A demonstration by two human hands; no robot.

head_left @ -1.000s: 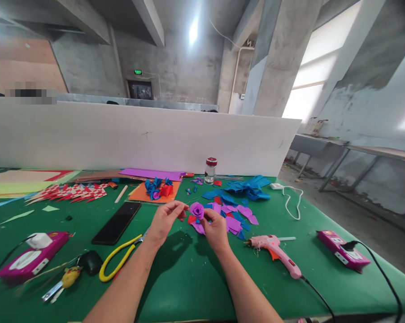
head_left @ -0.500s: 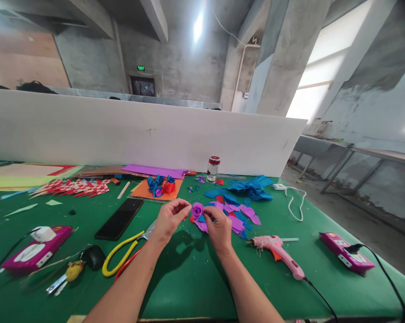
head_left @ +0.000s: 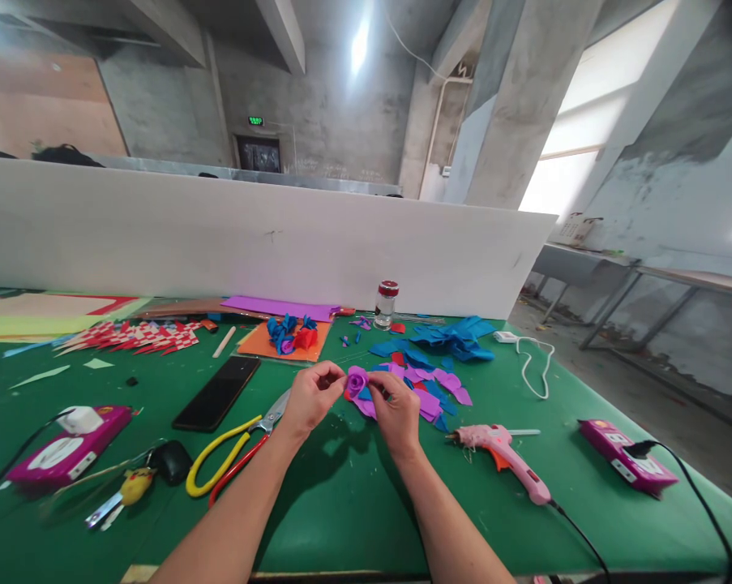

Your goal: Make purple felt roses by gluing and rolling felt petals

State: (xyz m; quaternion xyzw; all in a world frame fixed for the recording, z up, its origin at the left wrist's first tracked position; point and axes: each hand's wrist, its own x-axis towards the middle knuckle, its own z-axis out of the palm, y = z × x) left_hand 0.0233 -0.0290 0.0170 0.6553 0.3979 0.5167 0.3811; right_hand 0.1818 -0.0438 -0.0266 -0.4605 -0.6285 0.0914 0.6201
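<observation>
A small purple rolled foam flower (head_left: 357,380) is held just above the green table (head_left: 341,503) near its middle. My right hand (head_left: 395,412) pinches the flower from the right side. My left hand (head_left: 310,397) is closed in a pinch at the flower's left edge, fingertips touching it. Loose purple, blue and red foam petals (head_left: 430,389) lie on the table right behind and beside my hands.
A pink glue gun (head_left: 502,454) lies right of my hands, its cord running off the front. Yellow-handled scissors (head_left: 232,454) and a black phone (head_left: 216,393) lie to the left. Pink power strips (head_left: 624,462) sit at both sides. A glass jar (head_left: 387,304) stands by the white partition (head_left: 250,243).
Both hands with the flower have sunk slightly toward the table. The camera view shifted a little; the scissors' blades now show beside my left wrist.
</observation>
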